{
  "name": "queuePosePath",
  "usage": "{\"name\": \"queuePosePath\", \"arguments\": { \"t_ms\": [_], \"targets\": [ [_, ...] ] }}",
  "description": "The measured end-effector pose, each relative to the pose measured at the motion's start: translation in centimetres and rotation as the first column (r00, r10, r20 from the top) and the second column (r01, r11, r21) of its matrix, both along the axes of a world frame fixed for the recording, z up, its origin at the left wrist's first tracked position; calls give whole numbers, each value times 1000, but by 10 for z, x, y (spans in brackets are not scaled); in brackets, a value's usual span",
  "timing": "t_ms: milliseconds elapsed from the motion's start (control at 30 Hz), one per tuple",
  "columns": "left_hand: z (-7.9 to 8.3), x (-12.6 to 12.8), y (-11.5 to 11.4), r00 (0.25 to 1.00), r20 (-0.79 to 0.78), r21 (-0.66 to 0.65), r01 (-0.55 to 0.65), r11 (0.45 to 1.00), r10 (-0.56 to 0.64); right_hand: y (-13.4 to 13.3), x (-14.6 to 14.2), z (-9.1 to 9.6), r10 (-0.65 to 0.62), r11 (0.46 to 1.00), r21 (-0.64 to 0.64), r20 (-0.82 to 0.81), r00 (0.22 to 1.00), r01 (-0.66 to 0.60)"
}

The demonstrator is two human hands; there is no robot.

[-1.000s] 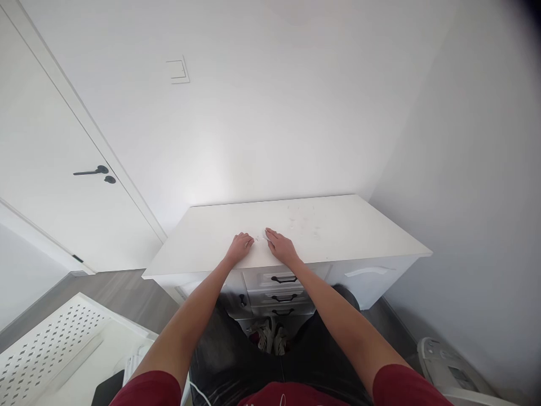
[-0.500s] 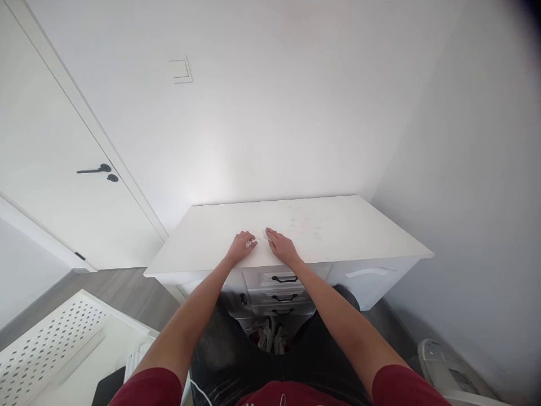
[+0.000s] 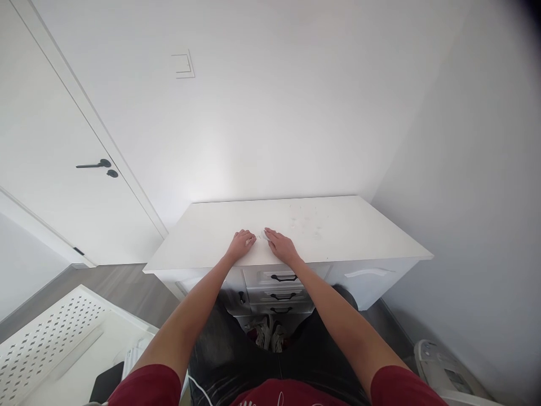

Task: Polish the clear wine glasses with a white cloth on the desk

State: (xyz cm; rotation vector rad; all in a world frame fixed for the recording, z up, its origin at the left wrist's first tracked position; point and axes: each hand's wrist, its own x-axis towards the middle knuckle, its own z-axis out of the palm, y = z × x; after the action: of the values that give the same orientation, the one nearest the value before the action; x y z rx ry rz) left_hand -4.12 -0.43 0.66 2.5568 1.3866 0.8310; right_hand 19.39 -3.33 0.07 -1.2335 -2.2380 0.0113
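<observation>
Both hands rest on the white top (image 3: 220,214) of a low cabinet, a short gap apart. My left hand (image 3: 242,245) has its fingers curled down and drawn together around a small white thing (image 3: 248,241), mostly hidden beneath them. My right hand (image 3: 281,247) is closed over a small, pale, semi-clear piece (image 3: 264,234), whose edge shows by the fingertips. Tiny white bits (image 3: 259,237) lie between the hands; their kind is too small to make out.
Faint smudges (image 3: 306,223) mark the cabinet top right of my hands. Drawers with black handles (image 3: 284,277) face my legs. A white perforated panel (image 3: 51,338) stands at lower left, a pale appliance (image 3: 442,366) at lower right. Behind are a wall and a door (image 3: 54,141).
My left fingers have closed further over the small white thing, hiding more of it. The right hand has barely moved. The view has shifted slightly.
</observation>
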Motion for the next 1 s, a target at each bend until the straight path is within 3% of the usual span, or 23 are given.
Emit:
{"name": "queuePosePath", "arguments": {
  "t_ms": [67,167,300,433,533,667,800,933,1000],
  "targets": [
    [0,0,0,1000,-5,7,-24,1000,24,0,0,0,-57,998,-4,-21,998,57],
    [0,0,0,1000,-8,19,-22,1000,22,0,0,0,-1,1000,-1,5,1000,1],
    [1,-1,-1,1000,-19,22,-7,1000,7,-1,-1,0,-58,998,14,-13,998,58],
    [2,0,-2,1000,-16,38,-15,999,16,-1,-2,-1,27,999,27,30,999,-27],
    [2,0,-2,1000,-9,37,-20,999,20,1,-1,-3,-77,997,20,-22,997,78],
    [3,0,-3,1000,-10,41,5,999,-5,2,-1,-4,15,1000,26,21,1000,-16],
    [4,0,-4,1000,-7,33,1,999,-1,2,-1,-3,-112,994,8,-49,992,113],
    [3,1,-3,1000,-15,6,-12,1000,12,1,-2,-2,28,999,16,12,1000,-28],
    [3,1,-2,999,-32,-3,-13,1000,12,1,-2,-2,-29,1000,12,0,1000,29]
  ]
}}
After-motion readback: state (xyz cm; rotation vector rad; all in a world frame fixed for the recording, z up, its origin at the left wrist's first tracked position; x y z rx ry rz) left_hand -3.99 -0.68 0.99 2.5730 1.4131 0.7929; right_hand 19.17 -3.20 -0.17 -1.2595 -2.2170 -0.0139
